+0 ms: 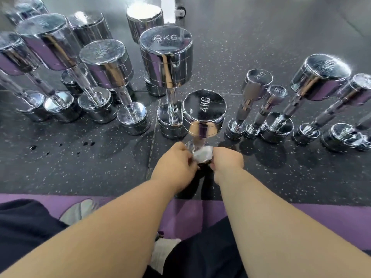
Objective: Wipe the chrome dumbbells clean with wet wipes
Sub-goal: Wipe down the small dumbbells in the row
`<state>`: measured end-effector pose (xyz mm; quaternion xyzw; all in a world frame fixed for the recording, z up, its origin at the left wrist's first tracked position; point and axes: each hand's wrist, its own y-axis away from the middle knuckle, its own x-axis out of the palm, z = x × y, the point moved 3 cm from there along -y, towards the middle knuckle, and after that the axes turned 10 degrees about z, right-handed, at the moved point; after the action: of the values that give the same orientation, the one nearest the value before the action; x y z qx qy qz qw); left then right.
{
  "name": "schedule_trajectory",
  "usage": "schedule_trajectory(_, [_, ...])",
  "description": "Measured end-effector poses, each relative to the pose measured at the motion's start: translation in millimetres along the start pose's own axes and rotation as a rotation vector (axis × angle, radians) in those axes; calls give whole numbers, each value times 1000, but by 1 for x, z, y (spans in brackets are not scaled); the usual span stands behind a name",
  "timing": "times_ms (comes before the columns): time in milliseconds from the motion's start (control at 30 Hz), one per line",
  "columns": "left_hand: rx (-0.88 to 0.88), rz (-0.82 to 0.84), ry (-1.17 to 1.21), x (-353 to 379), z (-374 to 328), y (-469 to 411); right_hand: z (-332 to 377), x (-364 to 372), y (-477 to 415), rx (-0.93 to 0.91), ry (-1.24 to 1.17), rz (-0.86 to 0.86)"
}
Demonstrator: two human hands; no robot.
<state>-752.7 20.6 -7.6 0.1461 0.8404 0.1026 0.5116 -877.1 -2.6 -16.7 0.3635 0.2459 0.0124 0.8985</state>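
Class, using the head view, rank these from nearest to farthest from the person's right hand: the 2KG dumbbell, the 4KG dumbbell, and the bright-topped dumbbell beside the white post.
1. 4KG dumbbell: straight ahead; the right hand holds a wet wipe on its handle.
2. 2KG dumbbell: standing just to the right.
3. Bright-topped dumbbell: far back, beside the white post.

Floor and surroundings. A purple mat [321,215] spans the near edge of the view. Beyond it lies black rubber flooring [261,47], flecked with pale specks and carrying a dull sheen. A thin seam [152,141] runs away from the mat's middle, slightly tilted. Dark wet drops [33,147] dot the flooring beyond the mat's left part. Farthest from the mat stands a white frame leg [168,9], with a black caster [181,11] just beside it.
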Motion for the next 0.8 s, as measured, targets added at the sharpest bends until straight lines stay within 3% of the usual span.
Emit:
schedule_trajectory(67, [-20,-50,63,3,1,1,-5,3,-6,44,-315,15])
schedule_trajectory(200, [-186,-136,392,-1,13,-7,-2,0,-2,-22,-67,-89])
schedule_trajectory(233, [-212,-145,441,-3,15,-9,-2,-2,0,-10,-66,-112])
schedule_trajectory(300, [-235,-169,440,-9,15,-13,-2,-2,-7,-60,-303,-89])
schedule_trajectory(400, [-224,-212,414,-12,14,-19,-2,3,-5,-98,-637,-15])
schedule_trajectory(500, [-119,-180,463,-7,8,-13,5,11,10,-108,-755,179])
schedule_trajectory(567, [-118,-130,636,-3,10,-8,5,15,16,-135,-807,258])
schedule_trajectory(667, [-136,-4,923,-7,18,-5,2,21,19,-224,-595,218])
schedule_trajectory(800, [-164,74,1048,-24,30,-4,3,12,23,-266,-64,-49])
